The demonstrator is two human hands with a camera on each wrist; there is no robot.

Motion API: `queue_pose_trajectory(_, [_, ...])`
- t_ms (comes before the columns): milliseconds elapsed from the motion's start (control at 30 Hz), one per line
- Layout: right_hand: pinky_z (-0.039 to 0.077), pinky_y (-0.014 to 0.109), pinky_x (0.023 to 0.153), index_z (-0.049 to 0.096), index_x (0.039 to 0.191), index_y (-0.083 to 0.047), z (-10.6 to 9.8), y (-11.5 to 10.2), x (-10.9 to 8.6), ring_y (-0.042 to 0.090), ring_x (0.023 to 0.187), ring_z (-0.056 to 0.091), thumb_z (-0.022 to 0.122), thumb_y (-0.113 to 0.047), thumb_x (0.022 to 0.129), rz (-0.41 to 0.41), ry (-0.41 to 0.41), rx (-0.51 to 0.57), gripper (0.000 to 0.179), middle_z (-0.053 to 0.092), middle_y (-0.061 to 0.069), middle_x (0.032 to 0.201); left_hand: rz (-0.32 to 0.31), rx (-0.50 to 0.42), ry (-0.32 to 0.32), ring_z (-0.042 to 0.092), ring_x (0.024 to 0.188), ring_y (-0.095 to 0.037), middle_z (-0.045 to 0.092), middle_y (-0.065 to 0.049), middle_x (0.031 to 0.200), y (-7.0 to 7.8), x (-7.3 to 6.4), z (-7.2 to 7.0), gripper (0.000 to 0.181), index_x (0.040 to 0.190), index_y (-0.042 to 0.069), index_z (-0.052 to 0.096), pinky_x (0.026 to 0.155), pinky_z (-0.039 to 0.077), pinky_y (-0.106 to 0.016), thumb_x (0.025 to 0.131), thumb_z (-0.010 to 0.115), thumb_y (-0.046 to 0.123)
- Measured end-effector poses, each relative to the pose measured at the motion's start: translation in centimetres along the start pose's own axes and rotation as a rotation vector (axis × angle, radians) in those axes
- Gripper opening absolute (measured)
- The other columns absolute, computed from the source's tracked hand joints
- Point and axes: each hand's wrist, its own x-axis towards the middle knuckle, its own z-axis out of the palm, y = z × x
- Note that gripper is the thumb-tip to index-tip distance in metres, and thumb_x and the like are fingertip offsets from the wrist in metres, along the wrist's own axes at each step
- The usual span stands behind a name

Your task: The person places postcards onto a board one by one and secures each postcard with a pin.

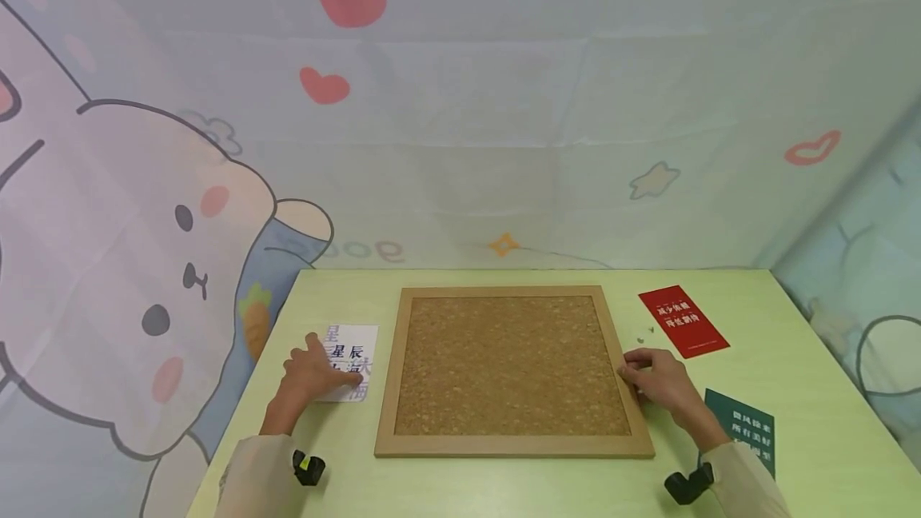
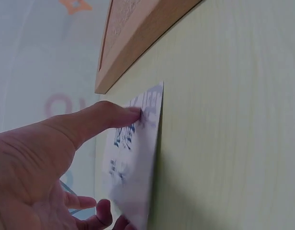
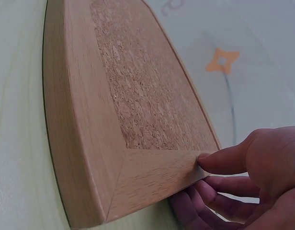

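A wood-framed cork board lies flat in the middle of the table. My right hand holds its right frame side, thumb on top of the wood and fingers curled against the outer edge. To the left of the board, my left hand grips a white card printed with dark blue and pale purple characters. In the left wrist view, the thumb presses on the card's face while the other fingers reach its opposite edge. Part of the card is hidden under the hand.
Right of the board lies a red card with white characters, and small pale bits sit beside it. A dark green card is partly covered by the right forearm. Behind the table hangs a printed cloth.
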Motion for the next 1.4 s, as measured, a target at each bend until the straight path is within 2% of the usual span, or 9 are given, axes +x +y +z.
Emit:
queue_pose_trajectory(133, [0.058,0.034,0.073,0.056,0.135,0.013,0.1,0.0,0.0,0.025,0.088,0.062,0.063,-0.01,0.102,-0.007,0.012,-0.004,0.04,0.063,0.021,0.11,0.02,-0.08,-0.016,0.052,0.108,-0.061,0.034,-0.046,0.129,-0.1,-0.2,-0.2,0.121,0.152,-0.01,0.013,0.092,0.043,-0.07,0.074,0.093,0.037])
queue_pose_trajectory(233, [0.058,0.033,0.073,0.057,0.134,0.013,0.2,0.0,0.1,0.025,0.087,0.062,0.062,-0.008,0.102,-0.01,0.016,-0.006,0.039,0.063,0.02,0.109,0.034,-0.11,-0.021,0.055,0.098,-0.056,0.029,-0.046,0.13,-0.3,-0.4,-0.3,0.123,0.155,-0.004,0.011,0.088,0.046,-0.068,0.073,0.094,0.036])
queue_pose_trajectory(367, [0.057,0.032,0.072,0.057,0.134,0.013,0.3,0.1,0.1,0.025,0.087,0.061,0.063,-0.008,0.102,-0.011,0.019,-0.01,0.039,0.063,0.02,0.109,0.08,-0.121,-0.013,0.056,0.091,-0.045,0.041,-0.041,0.119,-0.7,-0.5,-0.3,0.122,0.156,0.0,0.012,0.084,0.048,-0.062,0.072,0.095,0.032])
queue_pose_trajectory(500, [0.056,0.032,0.071,0.057,0.133,0.013,0.3,0.1,0.0,0.024,0.087,0.061,0.064,-0.008,0.101,-0.005,0.023,-0.008,0.039,0.063,0.02,0.109,0.139,-0.139,-0.02,0.055,0.097,-0.042,0.053,-0.034,0.111,-0.5,-0.7,-0.5,0.119,0.156,0.0,0.015,0.087,0.046,-0.06,0.071,0.094,0.024])
queue_pose_trajectory(667, [0.056,0.031,0.071,0.057,0.133,0.013,0.3,0.1,0.1,0.024,0.087,0.061,0.064,-0.008,0.101,-0.003,0.024,-0.005,0.039,0.063,0.021,0.11,0.137,-0.192,-0.051,0.052,0.102,-0.042,0.048,-0.035,0.117,-0.1,-1.0,-0.5,0.115,0.156,-0.003,0.016,0.093,0.043,-0.061,0.072,0.093,0.016])
queue_pose_trajectory(833, [0.056,0.031,0.071,0.057,0.133,0.013,0.3,0.1,0.0,0.024,0.086,0.061,0.064,-0.008,0.101,-0.005,0.024,-0.005,0.039,0.063,0.021,0.109,0.14,-0.221,-0.037,0.054,0.098,-0.038,0.051,-0.032,0.115,0.2,-1.0,-0.6,0.113,0.156,-0.004,0.017,0.09,0.045,-0.056,0.073,0.092,0.014])
queue_pose_trajectory(967, [0.057,0.032,0.071,0.057,0.133,0.013,0.3,0.1,0.0,0.024,0.086,0.061,0.064,-0.007,0.101,-0.006,0.027,-0.004,0.038,0.063,0.021,0.109,0.159,-0.254,-0.017,0.055,0.099,-0.037,0.053,-0.031,0.115,0.9,-1.1,-0.9,0.113,0.156,-0.004,0.017,0.089,0.045,-0.054,0.074,0.092,0.014])
queue_pose_trajectory(1100, [0.057,0.032,0.071,0.057,0.132,0.013,0.4,0.0,0.0,0.024,0.085,0.061,0.064,-0.007,0.101,-0.008,0.027,-0.006,0.038,0.064,0.02,0.109,0.143,-0.279,-0.019,0.053,0.102,-0.038,0.049,-0.032,0.119,1.9,-1.2,-1.1,0.113,0.157,-0.002,0.015,0.089,0.045,-0.054,0.076,0.092,0.015])
queue_pose_trajectory(1400, [0.056,0.031,0.071,0.058,0.131,0.013,0.5,-0.1,-0.2,0.025,0.086,0.06,0.064,-0.008,0.101,-0.003,0.041,-0.009,0.037,0.063,0.02,0.108,0.154,-0.311,-0.008,0.053,0.101,-0.038,0.046,-0.032,0.122,4.8,-1.4,-0.8,0.114,0.159,-0.001,0.014,0.089,0.046,-0.054,0.076,0.091,0.017])
